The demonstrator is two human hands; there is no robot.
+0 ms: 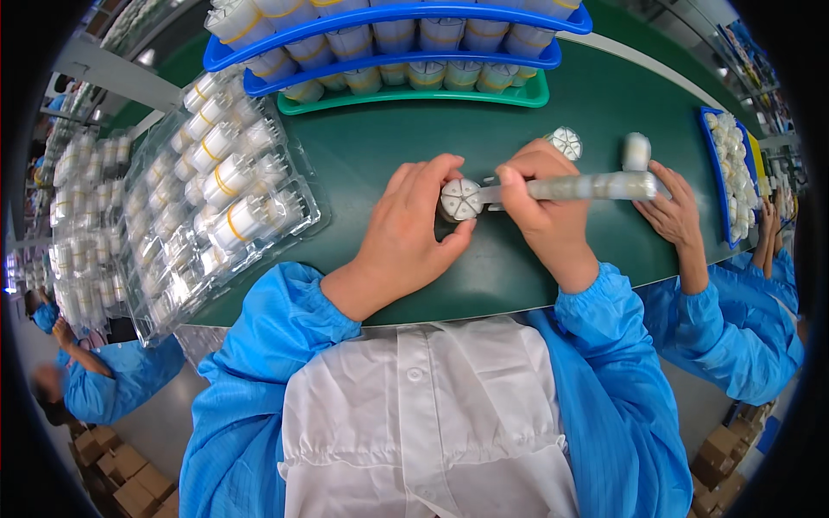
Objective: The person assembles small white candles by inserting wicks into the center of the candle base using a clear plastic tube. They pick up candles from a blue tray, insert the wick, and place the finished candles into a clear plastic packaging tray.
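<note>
My left hand (406,229) is closed around the side of a white cylinder (461,200), whose round end, divided into wedge-shaped segments, faces up. My right hand (548,207) grips a long, pale, translucent rod (596,186). Thin dark tips show between the rod's left end and the cylinder; whether they touch it I cannot tell. Beyond my right hand stands another segmented cylinder (566,143). A co-worker's hand (672,207) is at the rod's right end, just below a blurred white cylinder (636,152).
Clear plastic trays (298,226) of white cylinders with yellow bands are at left. Blue trays (397,56) stacked over a green tray (414,98) stand at the far side. A blue bin (718,177) of small white parts sits at right on the green table (371,129).
</note>
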